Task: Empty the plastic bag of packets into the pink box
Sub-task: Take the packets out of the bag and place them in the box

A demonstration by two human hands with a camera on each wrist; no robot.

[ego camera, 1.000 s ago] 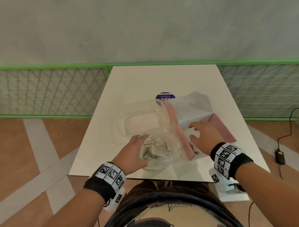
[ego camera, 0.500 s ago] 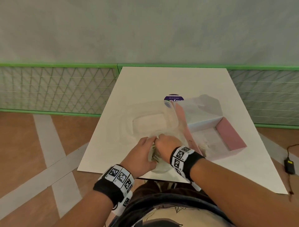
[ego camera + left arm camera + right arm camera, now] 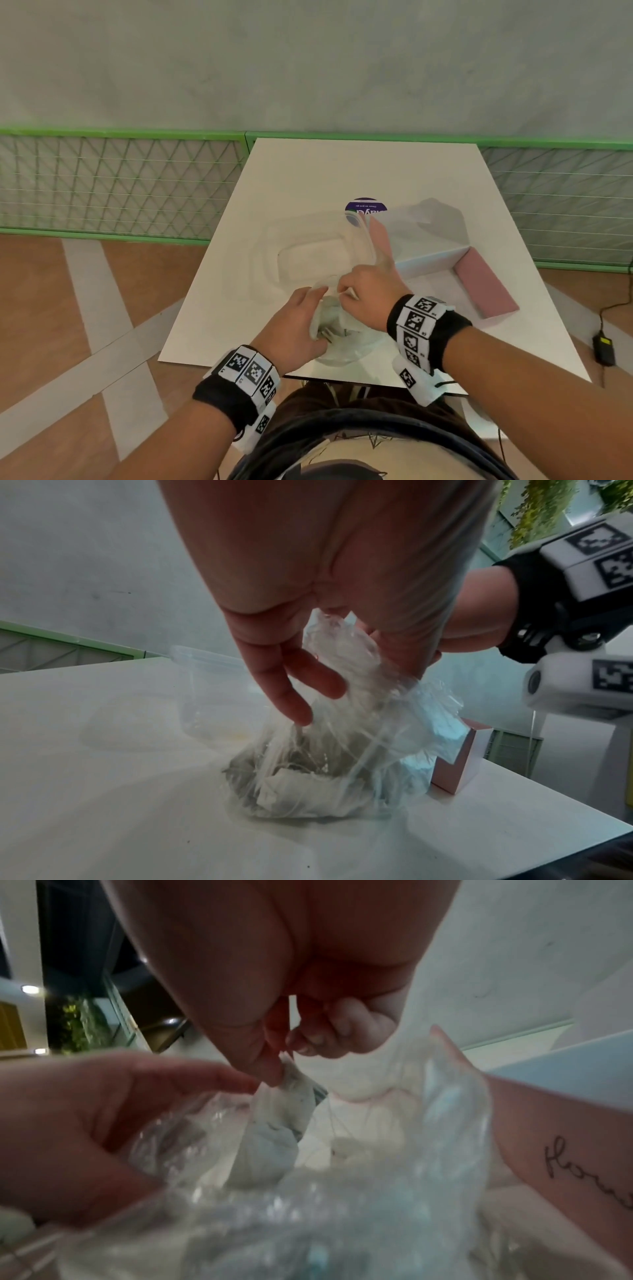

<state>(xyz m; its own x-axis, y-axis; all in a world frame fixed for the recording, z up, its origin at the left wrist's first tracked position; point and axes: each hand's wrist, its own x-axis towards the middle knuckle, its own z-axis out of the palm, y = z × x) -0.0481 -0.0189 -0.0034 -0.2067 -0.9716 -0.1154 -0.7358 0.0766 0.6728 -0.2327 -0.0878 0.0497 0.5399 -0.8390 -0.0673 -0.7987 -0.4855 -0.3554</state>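
Note:
The clear plastic bag (image 3: 342, 337) of white packets sits on the table near the front edge. My left hand (image 3: 310, 303) grips the bag's rim on the left, and in the left wrist view its fingers (image 3: 329, 685) curl round the gathered plastic (image 3: 346, 653) above the packets (image 3: 301, 783). My right hand (image 3: 346, 291) is at the bag's mouth. There its thumb and forefinger (image 3: 277, 1064) pinch a white packet (image 3: 274, 1129) that hangs over the open bag (image 3: 308, 1218). The pink box (image 3: 484, 287) stands open just right of the bag, its white lid (image 3: 428, 236) raised behind.
A clear plastic tub (image 3: 315, 253) lies behind the bag, touching the pink box's left wall. A round purple label (image 3: 365, 207) shows behind it. The white table (image 3: 342, 171) ends at a green-framed mesh fence (image 3: 120, 185). A black adapter (image 3: 603, 349) lies on the floor at right.
My right hand left the pink box, crossed left to the bag's mouth and now pinches a packet. The left hand kept its hold on the bag's rim.

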